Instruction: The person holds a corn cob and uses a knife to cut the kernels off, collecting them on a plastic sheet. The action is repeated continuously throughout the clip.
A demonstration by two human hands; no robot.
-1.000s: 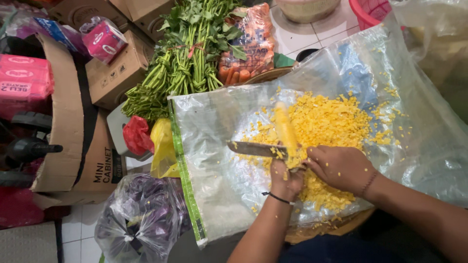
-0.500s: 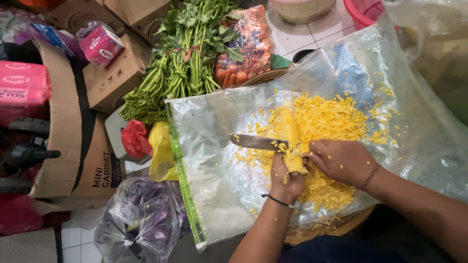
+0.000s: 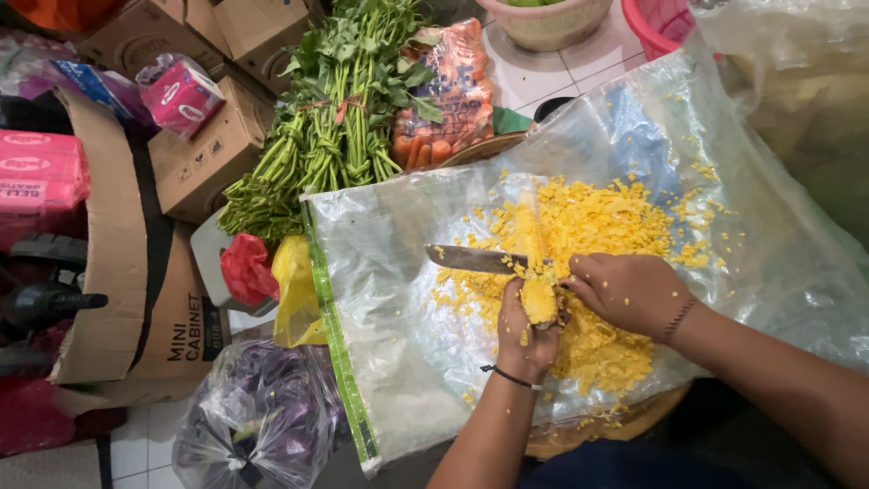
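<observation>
nearest the camera, the left hand (image 3: 525, 340) comes up from the bottom edge with a thin dark band at the wrist, its fingers wrapped around the lower end of a corn cob (image 3: 534, 263), pinching it so the cob stands on end, tilted a little away from the person. just beside it, the right hand (image 3: 625, 292) has its fingers curled tight around the handle of a knife (image 3: 475, 260); the handle itself is hidden in the fist, and the flat blade sticks out to the left, meeting the cob about halfway up.

the cob looks stiff but probably wet and slick where kernels are already shaved off, so the firm hold belongs on the bottom end, clear of the blade. the knife is rigid and sharp, best held by the handle only.

under both hands lies a clear plastic sheet (image 3: 398, 362) spread over a round wooden board, whose rim shows at the near edge. a heap of loose yellow kernels (image 3: 615, 217) covers the middle of the sheet; they are small, light and would scatter easily.

off the sheet's left edge sit a bag of purple eggplants (image 3: 262, 426) and red and yellow bags. farther off are leafy greens (image 3: 335, 118), a bag of carrots (image 3: 444, 100), cardboard boxes (image 3: 195, 158), and a pale bowl (image 3: 543, 18) at the far edge.
</observation>
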